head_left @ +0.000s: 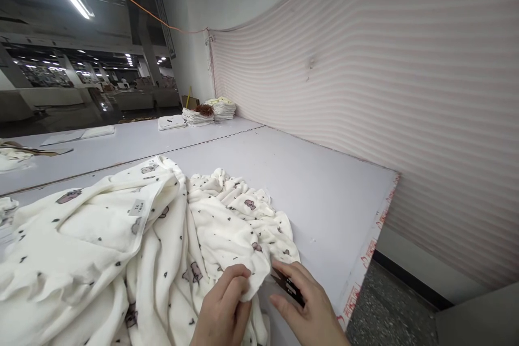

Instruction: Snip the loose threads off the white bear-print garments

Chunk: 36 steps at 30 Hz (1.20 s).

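A white fleece garment (pixel 133 243) printed with small dark animal figures lies rumpled on the pale table (pixel 316 184). A small size label shows on one fold. My left hand (pixel 223 311) pinches an edge of the fleece at the bottom of the view, fingers closed on the cloth. My right hand (pixel 312 308) sits just right of it, fingers curled round a small dark tool (pixel 288 285), apparently thread snips, whose tip points at the pinched edge.
A striped pink fabric sheet (pixel 385 92) hangs along the right behind the table. Stacks of folded cloth (pixel 211 111) sit at the far end. The table's corner (pixel 389 184) drops to a speckled floor (pixel 385 308) on the right.
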### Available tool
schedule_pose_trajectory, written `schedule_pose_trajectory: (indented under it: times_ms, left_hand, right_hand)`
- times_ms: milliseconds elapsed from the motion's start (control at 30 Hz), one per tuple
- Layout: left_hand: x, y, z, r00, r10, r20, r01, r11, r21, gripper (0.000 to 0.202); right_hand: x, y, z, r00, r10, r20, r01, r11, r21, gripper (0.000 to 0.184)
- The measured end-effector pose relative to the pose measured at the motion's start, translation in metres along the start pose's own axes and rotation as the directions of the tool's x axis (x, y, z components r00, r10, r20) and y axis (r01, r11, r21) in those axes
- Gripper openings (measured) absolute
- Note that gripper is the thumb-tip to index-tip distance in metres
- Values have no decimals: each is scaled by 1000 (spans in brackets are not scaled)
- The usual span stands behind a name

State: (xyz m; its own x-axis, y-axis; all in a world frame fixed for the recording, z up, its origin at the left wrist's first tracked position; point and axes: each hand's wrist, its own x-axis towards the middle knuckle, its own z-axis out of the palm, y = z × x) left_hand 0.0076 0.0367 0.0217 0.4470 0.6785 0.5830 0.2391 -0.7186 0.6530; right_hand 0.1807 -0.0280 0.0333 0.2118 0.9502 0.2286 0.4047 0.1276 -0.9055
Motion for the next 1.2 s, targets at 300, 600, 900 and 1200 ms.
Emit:
schedule_pose_trajectory:
  times_ms: [300, 600, 900, 1200]
  left_hand:
    - [12, -4, -7, 753, -601, 266, 655, 655, -376, 29]
    - [14, -1, -13, 702, -633, 325, 710, 587, -389, 36]
    - [22, 9, -18, 699, -651, 297, 714, 660, -232, 31]
    - [13, 5, -7, 762, -634, 130, 632, 685, -362, 31]
  right_hand:
    - [19, -4, 34, 997, -2, -71, 19, 970, 241, 16]
    - [17, 3, 52, 984, -131, -123, 131, 991, -8, 14]
    - [13, 5, 53, 971, -54, -235, 54, 998, -6, 13]
    - [1, 9, 49, 974, -106, -200, 90, 992, -87, 22]
